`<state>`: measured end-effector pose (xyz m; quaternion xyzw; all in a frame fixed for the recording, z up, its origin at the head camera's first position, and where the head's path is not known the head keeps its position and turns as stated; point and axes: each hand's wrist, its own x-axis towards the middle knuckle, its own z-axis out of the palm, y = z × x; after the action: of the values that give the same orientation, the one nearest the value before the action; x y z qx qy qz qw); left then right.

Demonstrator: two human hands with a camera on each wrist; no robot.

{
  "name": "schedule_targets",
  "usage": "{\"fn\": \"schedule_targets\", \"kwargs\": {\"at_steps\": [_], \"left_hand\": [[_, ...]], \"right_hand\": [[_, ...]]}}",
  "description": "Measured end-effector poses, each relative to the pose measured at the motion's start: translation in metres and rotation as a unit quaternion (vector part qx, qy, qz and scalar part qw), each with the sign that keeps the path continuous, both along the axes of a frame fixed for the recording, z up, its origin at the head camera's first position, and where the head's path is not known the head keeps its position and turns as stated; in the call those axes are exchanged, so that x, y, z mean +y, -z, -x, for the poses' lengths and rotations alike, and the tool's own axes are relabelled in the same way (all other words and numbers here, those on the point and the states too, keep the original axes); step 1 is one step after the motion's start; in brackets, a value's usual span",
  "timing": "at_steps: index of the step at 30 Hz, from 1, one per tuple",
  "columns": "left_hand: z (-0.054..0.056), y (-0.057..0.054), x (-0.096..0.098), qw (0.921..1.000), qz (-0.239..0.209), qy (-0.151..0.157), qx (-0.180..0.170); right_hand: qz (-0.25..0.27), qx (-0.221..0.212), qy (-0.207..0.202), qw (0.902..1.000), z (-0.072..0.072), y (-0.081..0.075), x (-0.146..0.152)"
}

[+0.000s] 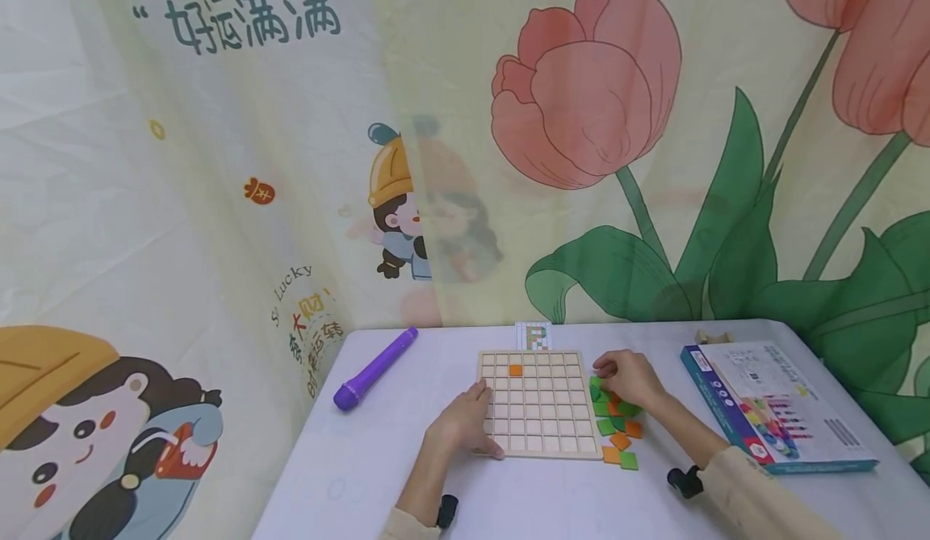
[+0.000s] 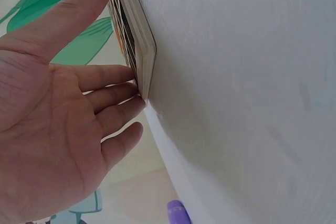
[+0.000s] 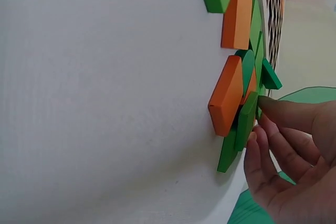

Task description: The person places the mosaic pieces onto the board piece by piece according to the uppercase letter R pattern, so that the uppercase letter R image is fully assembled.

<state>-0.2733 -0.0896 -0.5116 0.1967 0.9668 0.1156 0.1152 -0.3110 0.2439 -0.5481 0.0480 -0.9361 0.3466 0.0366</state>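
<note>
A wooden grid board [image 1: 538, 412] lies on the table with one orange tile [image 1: 516, 370] in its upper part. My left hand [image 1: 462, 420] rests at the board's left side, thumb by the near corner; in the left wrist view its fairly straight fingers [image 2: 118, 111] touch the board's edge. Right of the board my right hand [image 1: 630, 377] reaches over the far end of a loose pile of green and orange tiles. The right wrist view shows thumb and curled fingers [image 3: 286, 148] close behind a tilted green tile [image 3: 247, 121]; I cannot tell whether they pinch one.
A small pattern card [image 1: 538, 336] lies behind the board. At the left is a purple stick-like object [image 1: 374, 369] with a round end. A flat box [image 1: 781, 407] stands to the right, past my right forearm. A printed curtain [image 1: 465, 161] hangs behind the table.
</note>
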Motion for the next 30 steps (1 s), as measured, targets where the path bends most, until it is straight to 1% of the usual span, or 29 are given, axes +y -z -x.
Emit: {"fn": "schedule_targets", "kwargs": {"at_steps": [3, 7, 10, 13, 17, 21, 26, 30], "left_hand": [[0.001, 0.001, 0.000, 1.0000, 0.001, 0.002, 0.003], [0.002, 0.004, -0.001, 1.0000, 0.000, 0.001, 0.001], [0.002, 0.007, -0.001, 1.0000, 0.002, 0.000, 0.000], [0.002, 0.008, -0.001, 1.0000, 0.004, 0.002, 0.001], [0.001, 0.007, -0.002, 1.0000, 0.005, 0.001, -0.001], [0.000, 0.006, -0.004, 1.0000, 0.004, 0.000, -0.001], [0.001, 0.005, -0.004, 1.0000, 0.000, 0.000, 0.001], [0.001, 0.005, -0.002, 1.0000, -0.003, -0.001, -0.003]], "right_hand": [[-0.001, -0.002, 0.003, 1.0000, 0.001, 0.000, 0.002], [0.010, -0.011, 0.011, 0.9998, 0.001, -0.001, 0.002], [0.025, -0.017, 0.019, 0.9994, 0.001, -0.002, 0.003], [0.040, -0.013, 0.023, 0.9989, 0.002, -0.003, 0.005], [0.069, -0.010, 0.030, 0.9971, 0.004, -0.006, 0.002], [0.092, -0.010, 0.037, 0.9950, 0.009, -0.009, -0.007], [0.137, -0.008, 0.017, 0.9904, 0.018, -0.011, -0.018], [0.161, -0.013, 0.001, 0.9869, 0.020, -0.013, -0.028]]}}
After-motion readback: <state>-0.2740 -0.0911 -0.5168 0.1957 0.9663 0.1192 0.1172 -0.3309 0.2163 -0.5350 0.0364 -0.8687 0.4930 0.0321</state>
